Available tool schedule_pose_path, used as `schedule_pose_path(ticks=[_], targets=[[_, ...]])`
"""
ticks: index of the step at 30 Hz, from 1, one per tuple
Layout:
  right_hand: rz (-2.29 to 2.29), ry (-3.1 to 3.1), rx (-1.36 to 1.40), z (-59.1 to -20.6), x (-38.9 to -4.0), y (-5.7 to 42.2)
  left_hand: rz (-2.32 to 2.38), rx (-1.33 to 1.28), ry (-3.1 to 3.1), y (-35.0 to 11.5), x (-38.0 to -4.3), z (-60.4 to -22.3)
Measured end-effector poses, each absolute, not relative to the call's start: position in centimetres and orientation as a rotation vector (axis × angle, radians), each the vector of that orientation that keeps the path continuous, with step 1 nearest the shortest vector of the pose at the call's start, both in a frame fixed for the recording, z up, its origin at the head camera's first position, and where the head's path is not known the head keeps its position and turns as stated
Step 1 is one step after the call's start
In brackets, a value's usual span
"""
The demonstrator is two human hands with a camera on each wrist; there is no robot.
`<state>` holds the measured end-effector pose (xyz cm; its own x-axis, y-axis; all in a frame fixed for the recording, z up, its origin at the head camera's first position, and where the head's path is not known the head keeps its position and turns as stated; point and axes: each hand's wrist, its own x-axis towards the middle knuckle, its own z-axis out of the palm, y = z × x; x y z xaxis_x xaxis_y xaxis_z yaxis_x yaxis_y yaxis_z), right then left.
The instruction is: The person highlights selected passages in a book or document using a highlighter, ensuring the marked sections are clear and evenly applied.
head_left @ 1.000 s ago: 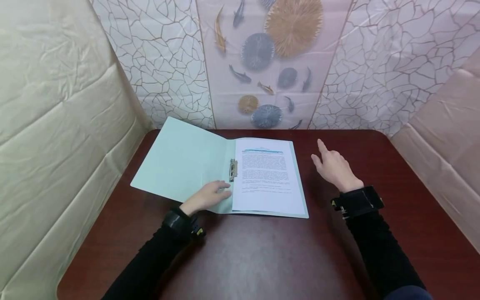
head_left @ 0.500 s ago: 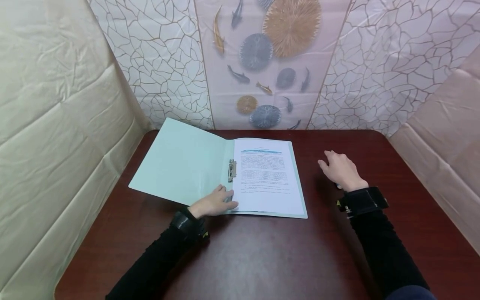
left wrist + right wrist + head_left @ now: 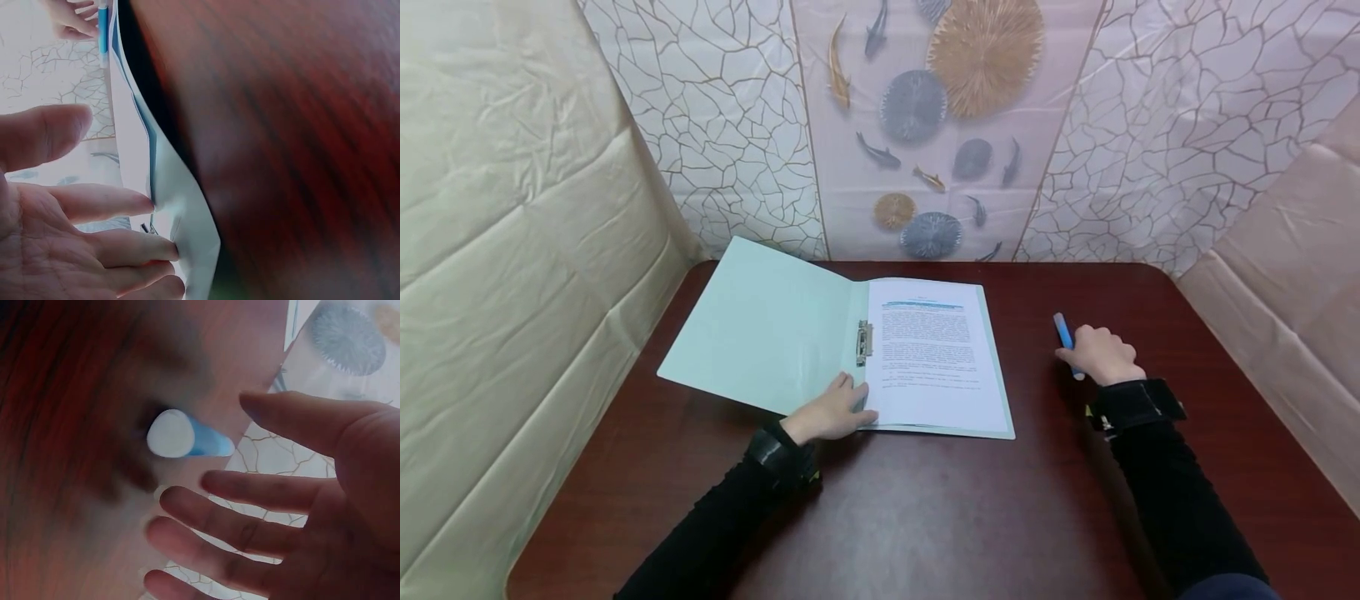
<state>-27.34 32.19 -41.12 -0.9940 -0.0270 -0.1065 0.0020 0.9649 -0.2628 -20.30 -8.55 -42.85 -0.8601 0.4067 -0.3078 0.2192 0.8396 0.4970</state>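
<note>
Folder (image 3: 760, 325) lies open: pale green, metal clip (image 3: 862, 342).

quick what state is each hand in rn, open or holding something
Left hand: open, fingers at the near edge of the folder.
Right hand: open beside the blue marker, not gripping it.

before me on the table (image 3: 917, 517), folder (image 3: 767, 325) left, paper (image 3: 932, 342) on its right half, pen (image 3: 1063, 330) by my right hand (image 3: 1102, 355)
</note>
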Motion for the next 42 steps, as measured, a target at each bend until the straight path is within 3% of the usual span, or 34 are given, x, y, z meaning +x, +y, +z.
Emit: schedule_pose_path(ticks=[27,42], targets=[[-0.352,2.899,0.001,-41.5,-28.3,32.9,0.689,0.494,2.618,-8.7,-20.8,-42.6],[-0.682,2.931,-0.207,-39.3,-27.8,31.2,0.865,0.506,2.71,-9.2,-22.6,-40.8]])
